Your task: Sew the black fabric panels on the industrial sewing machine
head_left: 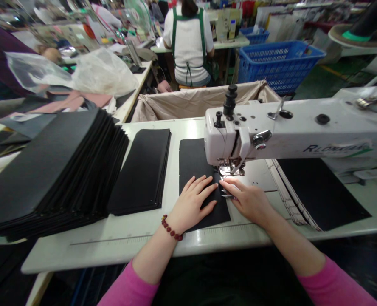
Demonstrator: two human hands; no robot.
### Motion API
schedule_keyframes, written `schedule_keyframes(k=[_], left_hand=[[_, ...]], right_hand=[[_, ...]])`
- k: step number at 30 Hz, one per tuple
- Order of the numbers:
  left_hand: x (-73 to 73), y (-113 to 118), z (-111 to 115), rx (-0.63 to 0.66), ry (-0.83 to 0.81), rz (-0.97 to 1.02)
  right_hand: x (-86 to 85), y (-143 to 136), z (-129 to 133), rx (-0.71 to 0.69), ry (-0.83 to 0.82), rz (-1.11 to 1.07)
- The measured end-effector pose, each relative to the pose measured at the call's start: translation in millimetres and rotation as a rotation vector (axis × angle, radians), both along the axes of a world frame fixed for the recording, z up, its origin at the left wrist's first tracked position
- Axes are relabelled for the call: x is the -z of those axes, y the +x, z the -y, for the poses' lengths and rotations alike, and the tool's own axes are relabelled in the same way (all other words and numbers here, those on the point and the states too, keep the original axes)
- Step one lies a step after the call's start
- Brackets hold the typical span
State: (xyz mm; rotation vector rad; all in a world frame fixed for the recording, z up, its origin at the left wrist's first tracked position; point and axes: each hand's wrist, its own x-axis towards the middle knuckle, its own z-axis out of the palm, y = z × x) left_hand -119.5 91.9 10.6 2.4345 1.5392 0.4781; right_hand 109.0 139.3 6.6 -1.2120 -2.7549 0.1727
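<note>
A black rectangular panel (193,157) lies on the pale sewing table, its right edge by the presser foot (231,171) of a white sewing machine (287,131). My left hand (195,202) rests flat on this panel, fingers spread. Close to the foot, my right hand (248,199) has its fingers together, the fingertips at the panel's right edge. Two thin metal blades, like thread snips (227,195), poke out from under that hand; their handles are hidden. The needle area is lit and partly covered by the foot.
To the left stand a tall stack of black panels (48,157) and a lower stack (140,170). Right of the needle lies a pile of black panels with pale edges (319,191). Behind the table are a cloth-lined bin (172,104), a blue crate (277,63) and a seated person (189,46).
</note>
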Motion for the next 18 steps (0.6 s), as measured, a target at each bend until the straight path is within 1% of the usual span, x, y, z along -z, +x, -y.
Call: schedule_keyframes(k=[11,18], left_hand=[[3.8,0.1,-1.5,-0.025,0.016,-0.005],[2.8,0.0,-2.9,-0.034,0.036,0.006]], right_hand=[[-0.3,0.7,-0.3,-0.008,-0.015,-0.021],[-1.6,0.7,0.0,-0.017,-0.031,-0.046]])
